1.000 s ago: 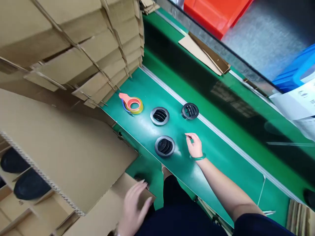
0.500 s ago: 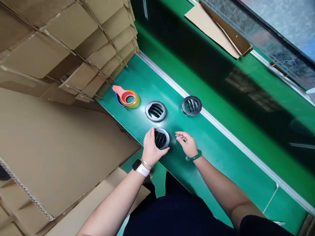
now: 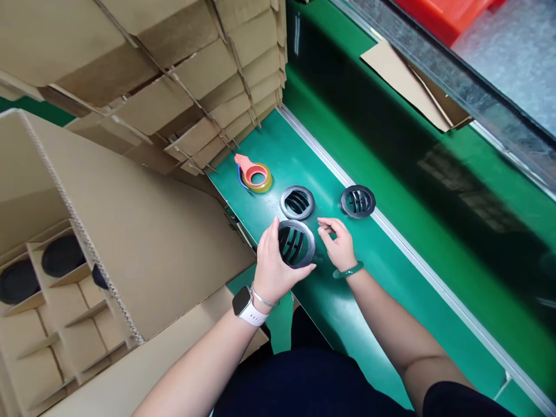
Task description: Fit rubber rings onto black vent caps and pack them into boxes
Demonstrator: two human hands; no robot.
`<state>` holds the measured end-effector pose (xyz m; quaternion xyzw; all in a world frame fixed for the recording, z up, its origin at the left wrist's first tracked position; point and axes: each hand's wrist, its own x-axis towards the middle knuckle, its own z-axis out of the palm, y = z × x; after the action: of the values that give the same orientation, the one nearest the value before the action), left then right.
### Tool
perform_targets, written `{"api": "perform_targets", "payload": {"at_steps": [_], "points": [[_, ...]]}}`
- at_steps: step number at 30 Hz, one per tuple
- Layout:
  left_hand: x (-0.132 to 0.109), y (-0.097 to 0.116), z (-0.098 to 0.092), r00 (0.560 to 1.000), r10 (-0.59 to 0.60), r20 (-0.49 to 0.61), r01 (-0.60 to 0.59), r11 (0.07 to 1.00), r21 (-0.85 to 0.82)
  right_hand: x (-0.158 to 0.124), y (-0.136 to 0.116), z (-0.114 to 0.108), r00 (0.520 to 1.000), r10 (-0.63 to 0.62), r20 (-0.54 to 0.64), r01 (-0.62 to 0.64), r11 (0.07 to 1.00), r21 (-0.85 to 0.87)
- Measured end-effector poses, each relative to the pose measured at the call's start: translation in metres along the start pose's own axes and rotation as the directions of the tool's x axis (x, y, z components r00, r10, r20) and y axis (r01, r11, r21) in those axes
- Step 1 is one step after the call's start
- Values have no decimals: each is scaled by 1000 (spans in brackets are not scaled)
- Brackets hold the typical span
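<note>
Over the green belt [image 3: 317, 174], left fingers [image 3: 273, 243] clamp a round black vent [image 3: 296, 244], face seemingly upward; right fingers [image 3: 330, 227] apart.

I see a white watch [image 3: 243, 305] and silver bangle [image 3: 264, 300] on the left, green bangle [image 3: 348, 270] right, dark sleeves [image 3: 460, 402].

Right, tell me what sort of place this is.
Probably a factory packing line: a green conveyor belt, stacked flat cardboard packing pieces, a tape dispenser, and round black louvred vents.
</note>
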<state>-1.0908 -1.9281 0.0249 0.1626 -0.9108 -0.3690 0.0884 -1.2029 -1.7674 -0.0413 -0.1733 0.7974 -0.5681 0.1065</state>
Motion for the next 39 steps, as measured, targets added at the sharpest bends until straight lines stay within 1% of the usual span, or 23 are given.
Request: {"api": "perform_targets", "payload": {"at_steps": [2,3,4,5,6,7,8,9,10,12,15,17,20,22,28,32,35,36,39], "points": [[-2,0,-5,1000,-6,-21,6,1000,0,21,12,9,998,-55,1,54,980,-192],[-3,-1,-7,1000,-12,-27,12,1000,3,31,20,14,998,-56,-4,53,965,-256],[-4,-3,-8,999,-18,-32,18,1000,9,42,27,20,999,-28,-29,19,960,-281],[-5,-6,-8,999,-25,-34,25,1000,18,52,35,27,997,44,-68,-60,967,-248],[-7,-9,-8,999,-30,-39,31,999,30,62,42,34,984,148,-100,-163,973,-166],[-9,-14,-6,998,-34,-44,36,998,44,71,49,41,959,263,-106,-270,961,-58],[-11,-20,-3,998,-38,-49,41,997,60,78,54,47,928,363,-84,-360,932,47],[-14,-27,1,998,-40,-50,44,996,80,84,58,52,902,430,-46,-422,898,128],[-16,-35,6,998,-41,-48,45,994,103,88,61,56,888,459,-4,-451,874,179],[-22,-52,18,998,-49,-25,52,987,152,91,61,61,898,438,29,-433,874,221],[-32,-74,37,997,-70,30,62,976,210,82,50,56,930,368,-12,-352,896,270],[-37,-83,46,996,-72,47,59,972,227,70,38,46,956,289,-54,-263,922,283],[-40,-84,55,997,-58,43,47,973,224,53,20,28,984,152,-97,-114,943,313],[-38,-81,60,998,-52,47,40,975,220,45,10,16,987,113,-117,-67,938,340],[-31,-74,70,996,-8,87,-15,964,264,31,-6,-9,977,150,-150,-68,892,448],[-29,-71,71,992,41,115,-78,937,340,24,-6,-19,972,184,-146,-89,864,495],[-30,-68,70,984,96,152,-149,908,391,19,10,-19,970,204,-130,-117,865,488],[-30,-67,71,977,122,175,-183,898,401,17,19,-18,969,216,-119,-140,879,456],[-31,-67,76,955,171,244,-265,863,431,9,45,-14,959,274,-76,-243,929,280]]}}
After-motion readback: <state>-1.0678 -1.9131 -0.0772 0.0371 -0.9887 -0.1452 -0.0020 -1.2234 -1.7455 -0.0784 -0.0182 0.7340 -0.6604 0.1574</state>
